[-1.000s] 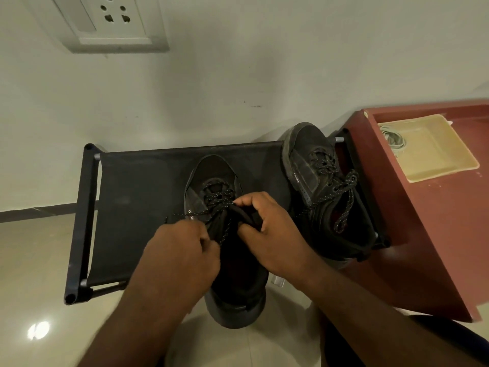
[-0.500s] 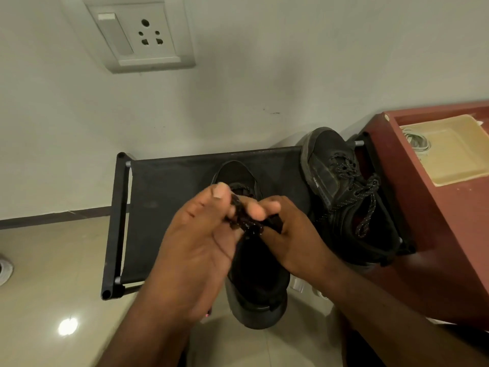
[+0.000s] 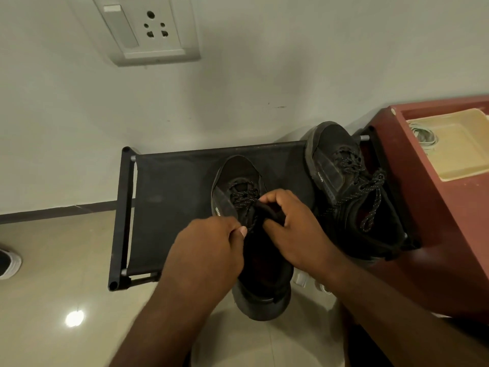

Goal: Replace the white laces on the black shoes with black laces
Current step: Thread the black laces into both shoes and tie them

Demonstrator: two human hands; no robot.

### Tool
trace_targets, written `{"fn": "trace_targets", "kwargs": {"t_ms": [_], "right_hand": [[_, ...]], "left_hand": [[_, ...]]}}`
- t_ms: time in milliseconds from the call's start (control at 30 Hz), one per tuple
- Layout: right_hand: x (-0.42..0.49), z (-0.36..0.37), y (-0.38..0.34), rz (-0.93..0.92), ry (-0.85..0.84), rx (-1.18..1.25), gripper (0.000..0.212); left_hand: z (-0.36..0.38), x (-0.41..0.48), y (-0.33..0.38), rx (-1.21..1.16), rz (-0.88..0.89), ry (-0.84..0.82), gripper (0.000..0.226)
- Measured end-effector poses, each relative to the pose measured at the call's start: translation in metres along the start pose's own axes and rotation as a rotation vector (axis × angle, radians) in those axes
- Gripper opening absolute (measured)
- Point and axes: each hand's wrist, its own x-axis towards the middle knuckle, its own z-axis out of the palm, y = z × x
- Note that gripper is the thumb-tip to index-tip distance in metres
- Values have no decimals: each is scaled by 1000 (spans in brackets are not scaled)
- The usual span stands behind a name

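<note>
Two black shoes stand on a black fabric rack [image 3: 172, 207]. The near shoe [image 3: 238, 178] points toward the wall and carries a black speckled lace [image 3: 244, 197]. My left hand [image 3: 209, 250] pinches that lace at the shoe's left side. The shoe's tongue is gripped by my right hand [image 3: 291, 234], fingers curled over its top. The second shoe [image 3: 336, 165] lies at the right end of the rack, laced in black with loose ends. White laces [image 3: 423, 136] lie coiled in a cream tray [image 3: 460, 154].
A red-brown cabinet [image 3: 436, 234] holding the cream tray stands right of the rack. A white wall with a socket plate [image 3: 148, 27] rises behind. Beige tiled floor spreads left and below. A white-soled shoe [image 3: 8, 263] shows at the left edge.
My left hand has come down from in front of the shoe to its left side, still on the lace. My right hand stays on the tongue. The view shifted slightly.
</note>
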Motion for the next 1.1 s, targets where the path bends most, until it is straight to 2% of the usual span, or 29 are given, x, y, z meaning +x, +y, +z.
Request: {"fn": "trace_targets", "kwargs": {"t_ms": [67, 200, 300, 567, 667, 767, 867, 1000, 1100], "right_hand": [[1, 0, 1, -14, -2, 9, 27], [1, 4, 3, -49, 18, -15, 29], [0, 5, 3, -68, 36, -45, 28], [-2, 4, 1, -72, 14, -92, 25], [-2, 3, 0, -50, 3, -68, 27], [-3, 3, -3, -31, 13, -78, 52], [-3, 3, -4, 1, -2, -82, 48], [-4, -3, -8, -2, -3, 6, 33], [-10, -11, -13, -8, -54, 98, 44]], "left_hand": [[-4, -3, 5, -84, 54, 1, 28], [-10, -7, 15, -527, 93, 9, 29], [-4, -5, 17, -684, 95, 16, 33], [10, -3, 32, -765, 152, 45, 28], [13, -3, 34, -711, 161, 75, 27], [14, -4, 31, -608, 201, 99, 25], [18, -4, 32, -478, 226, 162, 25], [23, 0, 30, -531, 95, 218, 16], [25, 7, 26, -596, -39, 219, 19]]}}
